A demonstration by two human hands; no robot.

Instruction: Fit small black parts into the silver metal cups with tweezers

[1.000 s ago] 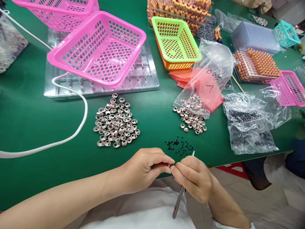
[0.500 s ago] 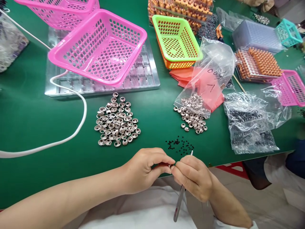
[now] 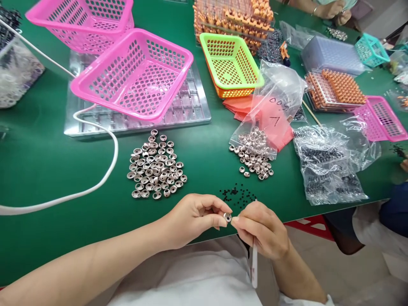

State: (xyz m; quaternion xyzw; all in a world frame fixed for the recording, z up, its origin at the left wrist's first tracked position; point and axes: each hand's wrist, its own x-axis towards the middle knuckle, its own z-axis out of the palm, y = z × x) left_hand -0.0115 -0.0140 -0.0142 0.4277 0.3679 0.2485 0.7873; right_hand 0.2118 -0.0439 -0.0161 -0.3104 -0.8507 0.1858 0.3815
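Between thumb and forefinger, my left hand pinches a small silver metal cap with a dark hole in it. Close by on the right, my right hand is closed around a pair of tweezers, whose handle hangs down below the palm. Its thumb and forefinger meet near the cap's edge; whether they hold a small part too, I cannot tell. Tiny black pieces lie scattered on the green table just beyond my hands. A heap of similar silver caps lies to the left, and more caps spill from a clear bag.
A pink basket rests on a metal tray, with a white cable running beside it. A green basket stands at the back. Plastic bags of black parts lie right. Another person's hands show at the far right.
The cap in my left fingers has turned into sight, its hole visible. My right fingertips have drawn slightly away, and the tweezers have swung to hang more upright. The view has shifted a little.
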